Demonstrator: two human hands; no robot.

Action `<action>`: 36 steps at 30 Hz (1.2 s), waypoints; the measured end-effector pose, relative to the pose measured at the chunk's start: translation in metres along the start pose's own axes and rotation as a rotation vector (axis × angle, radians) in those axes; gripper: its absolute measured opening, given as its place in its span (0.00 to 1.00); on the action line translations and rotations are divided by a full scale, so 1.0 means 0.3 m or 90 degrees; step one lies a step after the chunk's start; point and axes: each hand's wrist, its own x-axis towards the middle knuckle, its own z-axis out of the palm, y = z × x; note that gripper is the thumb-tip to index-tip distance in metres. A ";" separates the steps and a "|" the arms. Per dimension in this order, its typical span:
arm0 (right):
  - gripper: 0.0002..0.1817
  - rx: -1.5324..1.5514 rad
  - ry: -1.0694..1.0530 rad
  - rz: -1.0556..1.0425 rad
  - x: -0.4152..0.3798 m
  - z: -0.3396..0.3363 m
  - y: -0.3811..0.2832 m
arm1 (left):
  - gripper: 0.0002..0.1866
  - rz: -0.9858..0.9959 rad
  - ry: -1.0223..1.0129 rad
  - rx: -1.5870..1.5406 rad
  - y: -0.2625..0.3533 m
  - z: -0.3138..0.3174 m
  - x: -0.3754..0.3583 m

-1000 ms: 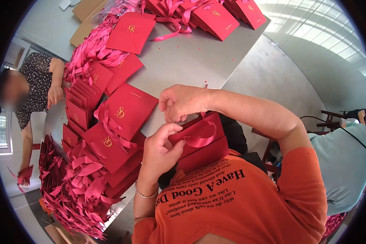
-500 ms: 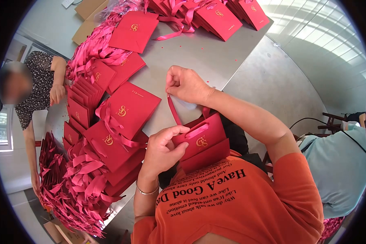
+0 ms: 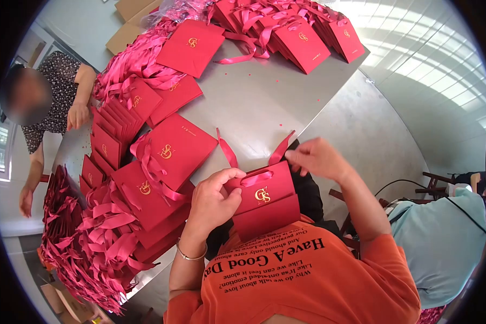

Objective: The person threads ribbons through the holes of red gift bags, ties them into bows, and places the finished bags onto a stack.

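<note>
A red paper gift bag (image 3: 264,208) with a gold logo lies folded against the front of my orange shirt. My left hand (image 3: 213,200) is closed on its left edge, thumb over the front. A short pink ribbon loop (image 3: 257,179) crosses the bag's top. Behind it, two loose ribbon ends stand up: a left ribbon end (image 3: 228,148) and a right ribbon end (image 3: 282,147). My right hand (image 3: 319,159) is just right of the right end, fingers loosely bent and apart, with nothing visible in them.
Red bags (image 3: 181,148) and bundles of pink ribbon (image 3: 110,227) are piled along the left of the metal table (image 3: 254,102). More bags (image 3: 302,46) stand at the far edge. A co-worker (image 3: 65,86) is across the table; another person in light blue (image 3: 440,237) sits at right.
My right hand has left the left ribbon end and moved right and down to the right ribbon end. The left ribbon end now stands free. My left hand still holds the bag.
</note>
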 end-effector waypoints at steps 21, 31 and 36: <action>0.07 -0.113 0.403 -0.342 0.222 0.090 -0.017 | 0.15 0.121 0.012 0.470 0.046 0.065 0.128; 0.10 -0.124 0.453 -0.423 0.168 0.110 -0.054 | 0.18 0.377 0.008 0.364 0.000 0.173 0.015; 0.15 -0.233 0.279 -0.715 0.142 0.173 -0.059 | 0.07 0.396 0.010 0.279 -0.020 0.181 0.011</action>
